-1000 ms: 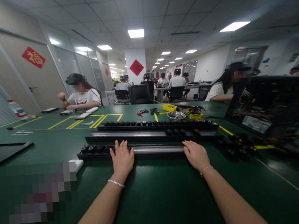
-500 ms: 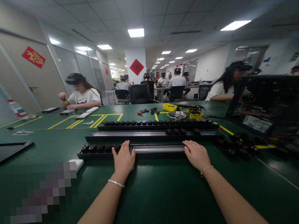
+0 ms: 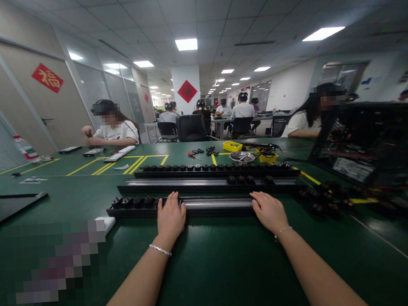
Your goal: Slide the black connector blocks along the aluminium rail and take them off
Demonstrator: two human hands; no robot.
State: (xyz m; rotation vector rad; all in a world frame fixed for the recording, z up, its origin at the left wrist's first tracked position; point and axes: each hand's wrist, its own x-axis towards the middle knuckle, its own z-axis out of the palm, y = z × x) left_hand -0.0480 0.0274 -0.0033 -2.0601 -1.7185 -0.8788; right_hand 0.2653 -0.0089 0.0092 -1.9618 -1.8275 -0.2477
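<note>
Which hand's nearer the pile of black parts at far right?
Right. The right hand is at the front black rail, left of the pile of black parts; the left hand is farther left along that rail.

White panels (image 3: 186, 44) on the ceiling (image 3: 215, 12) are giving the light, yet the scene is looking rather dim. The desk (image 3: 212, 273) is shining softly at the near right, and the near rail (image 3: 217, 203) is reflecting a pale band. At the right, the dark case (image 3: 380, 131) is losing its details in shadow. The side edges are appearing stretched and blurred; square blocks (image 3: 61, 265) are covering the near left.
</note>
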